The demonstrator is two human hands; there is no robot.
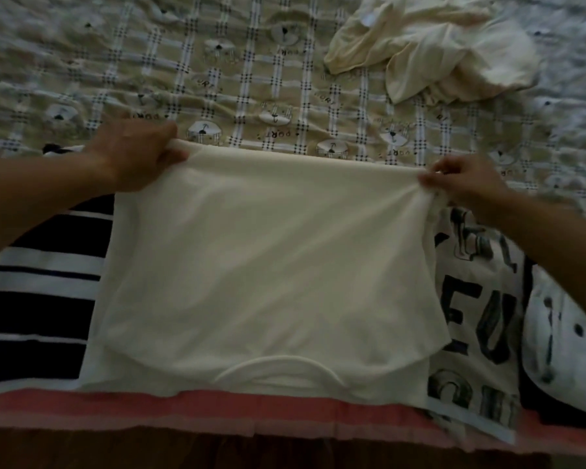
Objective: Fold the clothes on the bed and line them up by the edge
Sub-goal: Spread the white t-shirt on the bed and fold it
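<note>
A cream T-shirt (261, 265) lies at the near edge of the bed, its neckline toward me and its far part doubled over. My left hand (139, 157) grips the fold's far left corner. My right hand (460, 184) pinches the far right corner, where the cloth bunches. A navy-and-white striped garment (41, 292) lies folded to the left, partly under the cream shirt. A white shirt with dark block letters (474, 319) lies to the right, touching the cream one. A crumpled cream garment (430, 52) sits at the far right of the bed.
The bed carries a beige checked sheet (251, 79) with small printed figures. A pink band (183, 414) runs along the near edge, with dark floor below it. A white dotted cloth (565, 340) lies at the far right beside the lettered shirt.
</note>
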